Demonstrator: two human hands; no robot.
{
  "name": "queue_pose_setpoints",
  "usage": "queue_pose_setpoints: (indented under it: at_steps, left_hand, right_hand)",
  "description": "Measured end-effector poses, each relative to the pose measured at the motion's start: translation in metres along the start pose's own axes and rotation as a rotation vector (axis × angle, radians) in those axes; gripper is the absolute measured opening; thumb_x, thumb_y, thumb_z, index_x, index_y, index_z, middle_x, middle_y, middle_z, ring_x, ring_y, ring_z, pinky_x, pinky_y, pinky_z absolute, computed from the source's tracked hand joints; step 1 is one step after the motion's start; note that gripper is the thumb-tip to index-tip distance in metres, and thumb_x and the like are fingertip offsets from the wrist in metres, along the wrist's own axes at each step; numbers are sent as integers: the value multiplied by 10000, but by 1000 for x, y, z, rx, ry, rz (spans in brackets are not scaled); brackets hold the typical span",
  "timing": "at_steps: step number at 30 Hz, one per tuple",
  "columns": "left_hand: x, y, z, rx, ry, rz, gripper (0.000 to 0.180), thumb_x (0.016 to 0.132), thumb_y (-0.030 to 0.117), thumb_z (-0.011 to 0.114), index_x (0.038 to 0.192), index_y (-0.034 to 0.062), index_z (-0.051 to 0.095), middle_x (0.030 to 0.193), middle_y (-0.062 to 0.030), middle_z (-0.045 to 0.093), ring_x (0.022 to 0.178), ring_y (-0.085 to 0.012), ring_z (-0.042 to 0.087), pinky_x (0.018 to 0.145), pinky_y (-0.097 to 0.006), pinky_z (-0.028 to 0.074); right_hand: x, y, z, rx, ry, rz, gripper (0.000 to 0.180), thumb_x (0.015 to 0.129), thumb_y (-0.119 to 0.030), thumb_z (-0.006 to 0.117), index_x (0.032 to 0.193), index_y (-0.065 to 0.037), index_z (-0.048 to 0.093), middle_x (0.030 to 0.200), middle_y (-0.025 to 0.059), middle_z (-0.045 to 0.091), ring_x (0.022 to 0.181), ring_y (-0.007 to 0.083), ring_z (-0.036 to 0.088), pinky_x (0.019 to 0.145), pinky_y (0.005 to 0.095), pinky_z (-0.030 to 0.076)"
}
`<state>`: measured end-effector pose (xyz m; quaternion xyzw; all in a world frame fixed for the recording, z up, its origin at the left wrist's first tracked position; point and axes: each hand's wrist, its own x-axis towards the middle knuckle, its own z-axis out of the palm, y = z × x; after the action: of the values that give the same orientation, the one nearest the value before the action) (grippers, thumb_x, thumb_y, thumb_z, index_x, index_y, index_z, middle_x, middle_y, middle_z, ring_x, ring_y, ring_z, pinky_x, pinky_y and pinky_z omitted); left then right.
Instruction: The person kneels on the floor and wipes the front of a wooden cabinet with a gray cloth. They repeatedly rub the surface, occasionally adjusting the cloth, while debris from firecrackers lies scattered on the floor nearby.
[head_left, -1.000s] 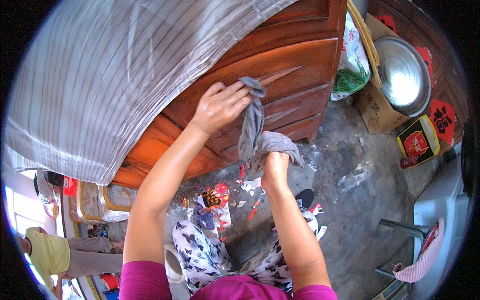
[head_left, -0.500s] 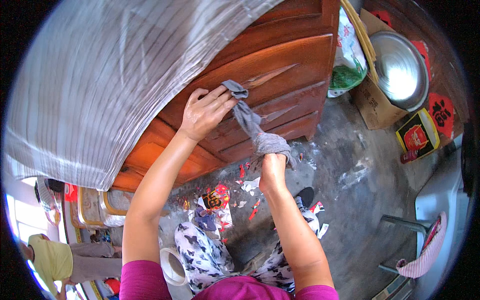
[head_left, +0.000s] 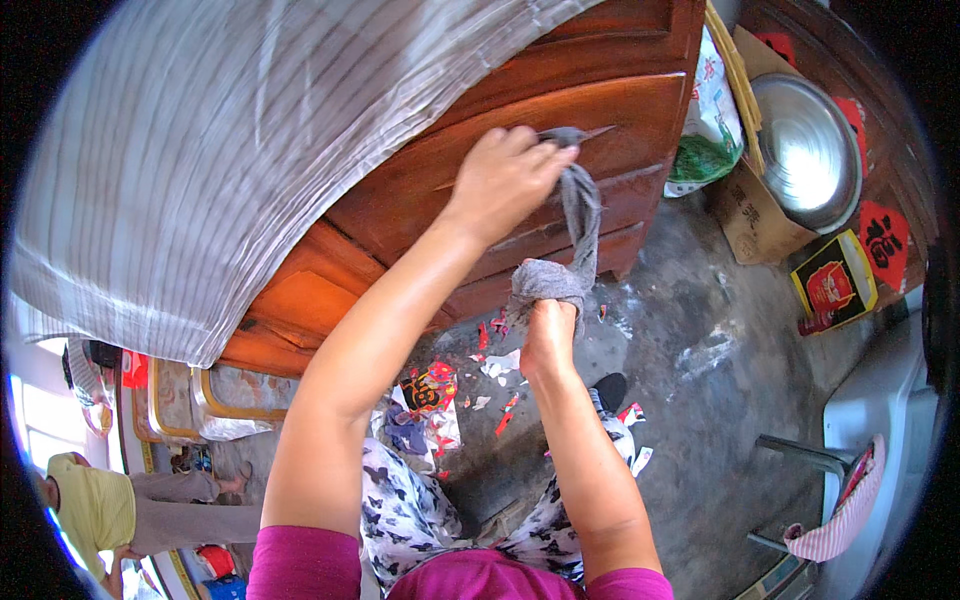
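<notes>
My left hand (head_left: 505, 175) grips the top end of a twisted grey rag (head_left: 577, 215) against the front of a reddish wooden cabinet (head_left: 560, 95). My right hand (head_left: 550, 335) holds the bunched lower end of the same rag, just below the cabinet's bottom edge. The rag is stretched taut and wrung between both hands. A striped grey cloth (head_left: 220, 150) covers the cabinet's top.
Red and white paper scraps (head_left: 440, 395) litter the concrete floor. A metal basin (head_left: 810, 150) rests on a cardboard box (head_left: 750, 215) at right, beside a red and yellow box (head_left: 835, 285). Another person in yellow (head_left: 95, 505) sits at lower left. A chair (head_left: 835, 500) stands lower right.
My left hand slid along the cabinet front with the rag's top end. The rag went from hanging loose to a tight twist, with my right hand closing up on its lower end.
</notes>
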<state>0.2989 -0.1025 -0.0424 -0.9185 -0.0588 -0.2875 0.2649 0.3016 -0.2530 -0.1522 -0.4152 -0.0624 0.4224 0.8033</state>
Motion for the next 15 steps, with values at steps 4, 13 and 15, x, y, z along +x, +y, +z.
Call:
queue_pose_setpoints:
  at_steps: [4,13,15]
  left_hand:
    - [-44,-20,-33,-135,-23,-80,432,815,57,657,1237,109,733,1107,-46,753,952,-242,653,825,-383,529]
    - [-67,-24,-39,-221,6,-124,483,775,-30,658,1238,87,730,1142,-127,752,1020,-302,687,920,-426,534]
    - [-56,-19,-31,-246,22,-143,547,761,-66,653,1274,110,722,1131,-133,755,1025,-324,689,938,-442,534]
  right_hand:
    - [-9,-21,6,19,76,59,157,990,-221,660,1087,-97,661,980,-15,620,874,105,546,771,299,458]
    - [-7,-17,2,79,-15,10,143,994,-163,634,1091,-63,664,1059,23,646,985,154,587,898,335,482]
    - [-9,-16,4,112,-24,44,138,993,-156,630,1091,-65,664,1057,22,647,984,151,587,893,335,484]
